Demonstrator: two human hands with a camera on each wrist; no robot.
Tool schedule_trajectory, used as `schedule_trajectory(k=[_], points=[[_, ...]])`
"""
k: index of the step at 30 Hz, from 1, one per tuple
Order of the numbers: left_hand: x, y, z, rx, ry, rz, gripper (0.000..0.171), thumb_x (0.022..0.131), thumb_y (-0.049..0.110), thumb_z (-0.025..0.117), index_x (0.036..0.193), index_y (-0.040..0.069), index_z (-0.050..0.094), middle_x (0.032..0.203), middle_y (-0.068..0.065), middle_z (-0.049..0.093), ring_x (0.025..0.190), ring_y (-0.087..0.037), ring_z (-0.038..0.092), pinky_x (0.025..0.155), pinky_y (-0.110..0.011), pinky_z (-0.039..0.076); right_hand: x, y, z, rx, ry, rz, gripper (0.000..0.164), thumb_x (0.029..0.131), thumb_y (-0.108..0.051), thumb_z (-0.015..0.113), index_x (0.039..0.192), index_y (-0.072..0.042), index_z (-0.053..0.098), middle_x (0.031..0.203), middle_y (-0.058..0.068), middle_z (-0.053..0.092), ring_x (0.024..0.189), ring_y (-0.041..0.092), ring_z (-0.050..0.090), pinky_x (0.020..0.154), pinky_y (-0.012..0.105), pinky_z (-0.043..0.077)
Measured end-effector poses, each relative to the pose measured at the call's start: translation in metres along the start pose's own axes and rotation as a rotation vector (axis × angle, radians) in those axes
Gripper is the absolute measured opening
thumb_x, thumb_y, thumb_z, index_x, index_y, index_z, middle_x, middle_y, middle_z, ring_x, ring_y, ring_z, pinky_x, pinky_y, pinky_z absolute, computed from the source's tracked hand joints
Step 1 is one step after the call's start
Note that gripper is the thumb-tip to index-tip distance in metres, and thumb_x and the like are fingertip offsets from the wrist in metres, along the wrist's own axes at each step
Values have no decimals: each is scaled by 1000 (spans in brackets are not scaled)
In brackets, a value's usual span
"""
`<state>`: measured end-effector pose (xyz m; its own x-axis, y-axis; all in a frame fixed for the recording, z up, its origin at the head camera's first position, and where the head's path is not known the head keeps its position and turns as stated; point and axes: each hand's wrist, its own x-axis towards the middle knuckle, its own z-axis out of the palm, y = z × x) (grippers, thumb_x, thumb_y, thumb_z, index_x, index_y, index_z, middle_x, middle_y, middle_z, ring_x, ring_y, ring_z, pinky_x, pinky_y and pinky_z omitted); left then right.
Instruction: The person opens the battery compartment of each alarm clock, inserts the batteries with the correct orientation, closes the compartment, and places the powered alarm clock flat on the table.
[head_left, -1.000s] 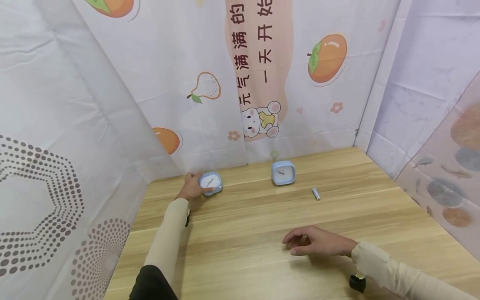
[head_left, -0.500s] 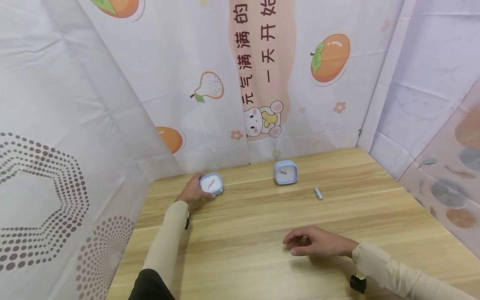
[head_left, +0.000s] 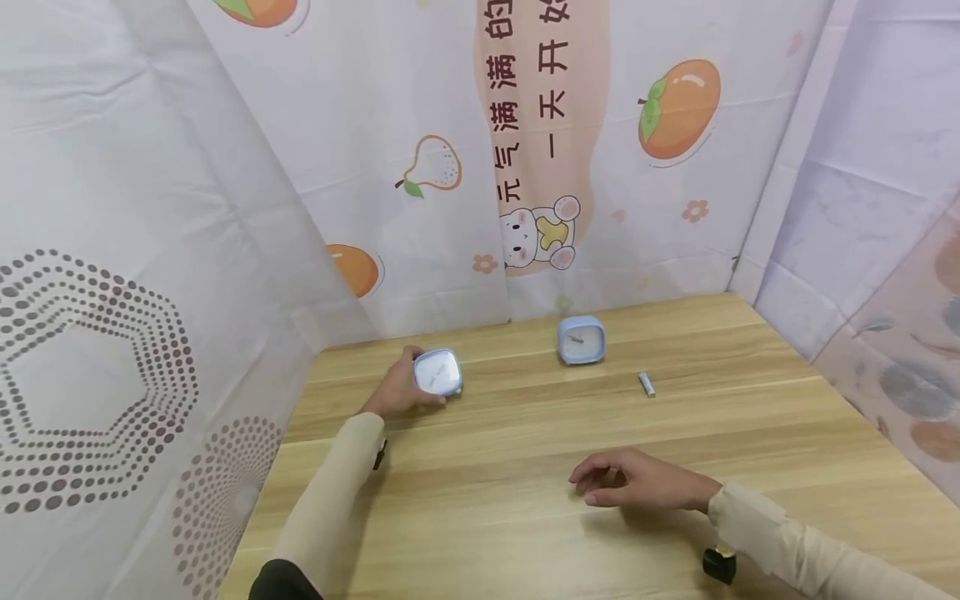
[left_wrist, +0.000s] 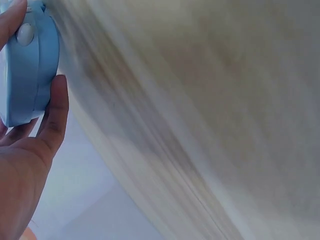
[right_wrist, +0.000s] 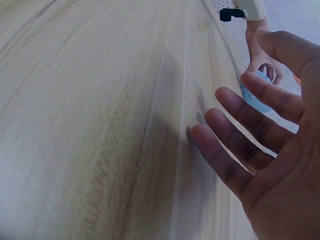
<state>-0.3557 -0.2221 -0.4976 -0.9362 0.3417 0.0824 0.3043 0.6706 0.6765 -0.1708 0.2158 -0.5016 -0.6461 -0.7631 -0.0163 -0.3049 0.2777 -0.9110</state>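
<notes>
My left hand (head_left: pixel 400 388) grips a light blue alarm clock (head_left: pixel 438 372) with a white face near the table's back left. In the left wrist view, the fingers curl behind the blue clock body (left_wrist: pixel 31 75) and the thumb lies on its other side, near a white knob (left_wrist: pixel 25 34). My right hand (head_left: pixel 633 479) hovers over the front right of the table, fingers loosely bent, nothing in it. The right wrist view shows that palm (right_wrist: pixel 280 195) with its fingers apart. A second light blue clock (head_left: pixel 582 341) stands upright at the back middle.
A small white and blue cylinder, like a battery (head_left: pixel 647 384), lies on the wooden table (head_left: pixel 480 475) to the right of the second clock. Printed cloth (head_left: pixel 420 275) hangs along the back edge and both sides.
My left hand has closed its grip on the clock and turned its face upward, shifting it slightly right. The right hand stays put. The head view has swung a little left.
</notes>
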Motion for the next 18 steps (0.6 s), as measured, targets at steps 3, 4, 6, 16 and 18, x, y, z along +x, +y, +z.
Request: schedule_trajectory(k=[3,4,6,16,18], points=[[-4,7,7,16,3,26,109,63,27,102,145,-1,34,137,-24,53,120,-36,55,104,-52,44,0,0,0,-6,3,5,32,105,-25,63,132,-8,65,125,10,68,109,18,65,90,30,54],[-6,10,10,16,6,33,108,63,27,102,145,0,35,136,-22,54,119,-35,56,104,-51,44,0,0,1,-10,4,5,32,105,-25,63,132,-8,65,125,10,68,109,17,65,90,30,54],[-9,18,15,17,11,47,107,64,26,101,145,1,36,135,-20,55,116,-33,57,101,-49,46,0,0,1,-14,6,5,32,105,-25,63,132,-8,65,125,10,68,109,17,65,89,30,54],[-22,61,46,68,26,136,105,62,33,102,142,4,41,132,-15,58,116,-29,59,99,-48,49,-2,0,1,-22,14,-5,32,105,-24,63,132,-8,65,125,10,68,110,17,65,89,30,54],[-25,69,53,78,24,161,105,62,34,102,141,4,41,131,-14,58,115,-29,59,99,-47,50,-2,0,0,-19,15,-5,32,105,-24,63,132,-8,65,125,10,68,110,17,65,90,31,54]])
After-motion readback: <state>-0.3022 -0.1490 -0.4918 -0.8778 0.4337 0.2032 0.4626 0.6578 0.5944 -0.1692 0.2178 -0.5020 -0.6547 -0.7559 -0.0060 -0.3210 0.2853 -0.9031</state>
